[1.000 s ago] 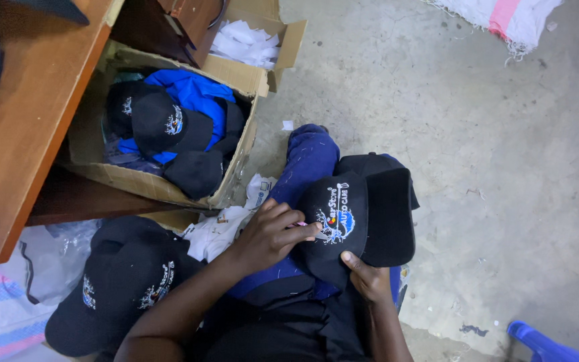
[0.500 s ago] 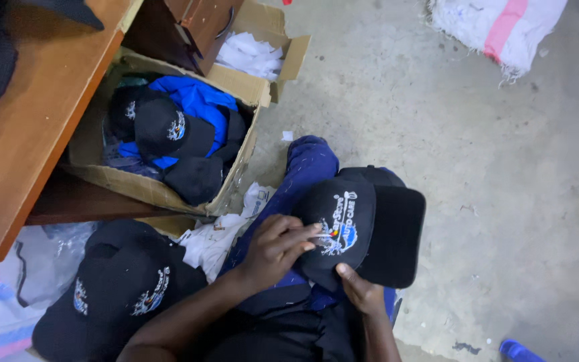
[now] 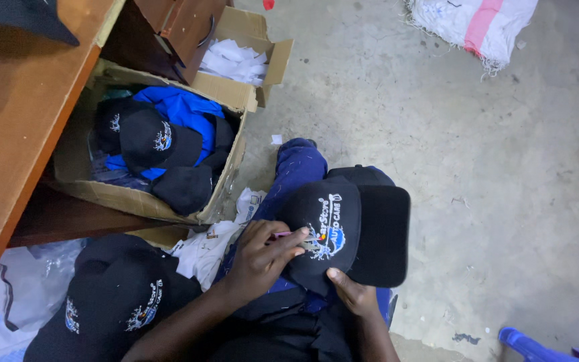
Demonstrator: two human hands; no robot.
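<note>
A black cap with white and blue embroidery on its front lies on my lap, over my blue trousers. My left hand rests on the cap's front and pinches a small pink-handled tool whose metal tip touches the embroidery. My right hand grips the cap's lower edge from beneath, thumb on the crown. A second black cap seems to lie under the first; only its edge shows.
An open cardboard box to the left holds several black caps and blue cloth. A wooden desk stands beside it. More black caps are piled at lower left by white scraps. A white sack lies on the concrete floor.
My left hand keeps working at the embroidery with small finger shifts. The cap has tilted slightly, and my right hand stays under it.
</note>
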